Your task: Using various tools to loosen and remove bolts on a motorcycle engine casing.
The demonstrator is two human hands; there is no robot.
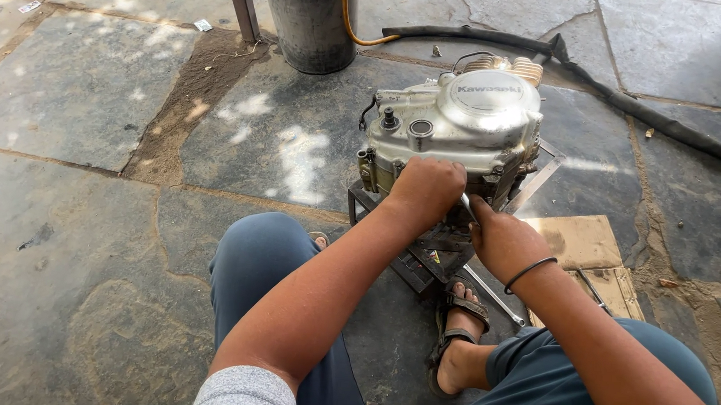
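A silver motorcycle engine (463, 122) stands on a dark metal stand (423, 259) on the stone floor in front of me. My left hand (425, 188) is closed in a fist against the lower edge of the engine's side cover. My right hand (502, 239), with a black band on its wrist, grips a slim metal tool (467, 206) whose tip points up at the engine's underside, right beside my left hand. What the left fist holds is hidden.
A long wrench (494, 296) lies on the floor by my sandalled foot (456, 331). Flat cardboard pieces (580, 243) lie to the right. A dark metal bucket (308, 23) with an orange hose stands behind the engine; a black hose (629, 101) runs across the back right.
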